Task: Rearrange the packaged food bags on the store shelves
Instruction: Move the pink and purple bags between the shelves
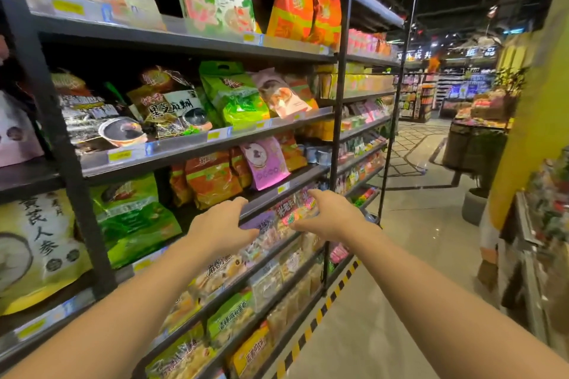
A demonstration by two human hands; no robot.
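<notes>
1. Both arms reach toward a dark metal shelf unit [197, 144] in a store aisle. The left hand [221, 226] rests its curled fingers over the front lip of one shelf, just above a purple-topped bag [258, 222], and seems to touch that bag's top edge; whether it actually pinches the bag cannot be told.
2. The right hand [328, 214] curls its fingers onto a pink and green snack bag [295, 209] on the tier just under that lip, and appears to be gripping its upper part.
3. These bags look like thin, glossy film pouches: probably light, soft and crinkly, somewhat slippery, with contents that may crush if squeezed. The sealed top edge or the upper corners look like the safest hold, with the body left loose.
4. The overhanging shelf lip and its price tag strip [283, 188] crowd the tops of the bags, so a bag likely has to tilt forward to come out.
5. Neighbouring bags are packed close on both sides and may drag along or topple.
6. Above stand a pink pouch [264, 163] and orange bags [212, 177]; a vertical shelf post [337, 120] stands just right of the right hand. The aisle floor [415, 224] lies beyond.
</notes>
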